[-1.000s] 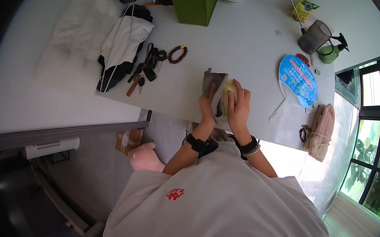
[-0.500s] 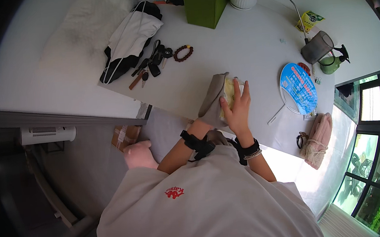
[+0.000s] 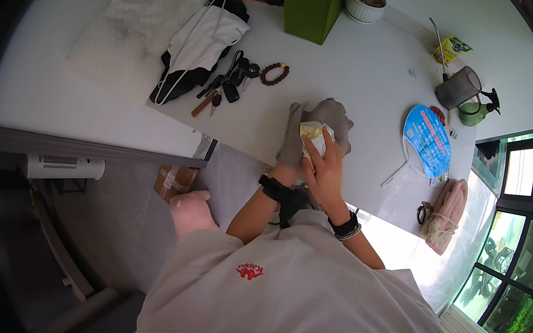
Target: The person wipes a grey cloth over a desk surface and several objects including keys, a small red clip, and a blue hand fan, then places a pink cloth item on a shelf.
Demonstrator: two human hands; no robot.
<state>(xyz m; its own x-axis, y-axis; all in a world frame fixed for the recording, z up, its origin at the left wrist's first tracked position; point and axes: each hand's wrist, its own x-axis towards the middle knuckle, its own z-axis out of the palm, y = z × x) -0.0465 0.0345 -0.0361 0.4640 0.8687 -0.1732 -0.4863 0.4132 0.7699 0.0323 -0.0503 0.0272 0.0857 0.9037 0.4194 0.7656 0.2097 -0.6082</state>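
Grasped a white-and-yellow packet [image 3: 309,127] between thumb and fingers of the right hand [image 3: 326,181], close to the near edge of the white table [image 3: 360,71], against a grey cloth [image 3: 337,118]. Had the left hand [image 3: 288,173] mostly hidden by the same cloth; could not tell its grip. Saw the cloth bunched on both sides of the packet. Wore a black band [image 3: 347,226] on the right wrist. Farther out, saw a brown bead bracelet [image 3: 264,80] just beside some keys [image 3: 231,92], with a black-and-white bag [image 3: 206,40] to their left. Toward the far side, saw a green bag [image 3: 311,16] beside a white pot [image 3: 365,11]. To the right, noted a blue fan [image 3: 429,141] lying flat, a pink bundle [image 3: 449,214] near the edge, and a grey watering can [image 3: 458,87] just beside a green sprayer [image 3: 471,116].
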